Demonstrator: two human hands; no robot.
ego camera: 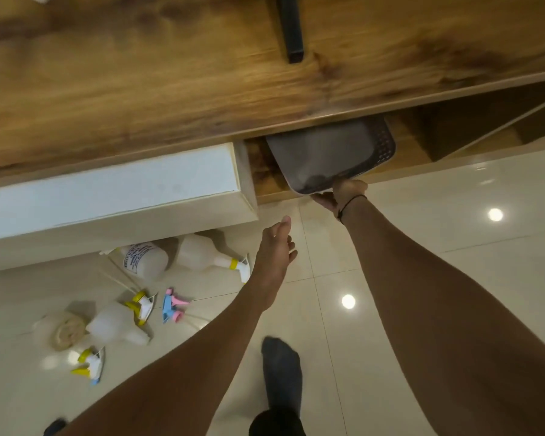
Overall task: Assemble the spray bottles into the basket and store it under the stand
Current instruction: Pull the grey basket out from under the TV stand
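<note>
Wood-grain stand point(170, 89) fills the upper frame; under its front edge sits the grey basket point(328, 155), tilted, its near rim pinched by the right hand point(340, 196). Left hand point(276, 250) hangs open, holding nothing. Spray bottles point(145, 261) and loose trigger heads point(173, 305) lie scattered on the floor; a one-handed pull could snag the basket.

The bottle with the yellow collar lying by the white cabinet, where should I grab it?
Probably around the neck, just behind the yellow collar, coming from above. The bottle lies on its side on the floor, and the narrow neck fits a hand better than the wide body.
</note>
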